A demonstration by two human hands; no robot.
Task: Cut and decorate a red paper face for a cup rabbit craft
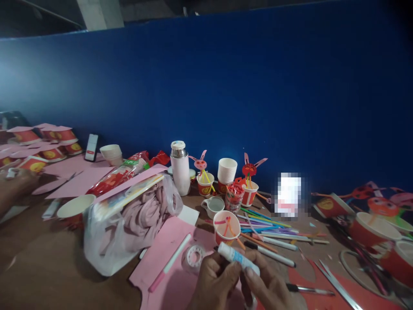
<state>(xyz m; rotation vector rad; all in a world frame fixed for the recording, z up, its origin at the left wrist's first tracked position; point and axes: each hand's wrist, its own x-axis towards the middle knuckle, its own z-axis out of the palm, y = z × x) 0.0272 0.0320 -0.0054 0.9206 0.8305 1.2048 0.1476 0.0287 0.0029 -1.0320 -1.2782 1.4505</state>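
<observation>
In front of me, both hands are closed around a white glue stick with blue print, tilted down to the right. My left hand pinches it near its upper end, and my right hand grips its lower end. Just beyond them stands a red and white paper cup with orange pipe cleaners in it. Left of my left hand, a tape roll and a pink-capped marker lie on pink paper.
Pipe cleaners, markers and scissors lie to the right. A plastic bag, a thermos and cup figures stand behind. At the far left, another person's hand is beside red cups.
</observation>
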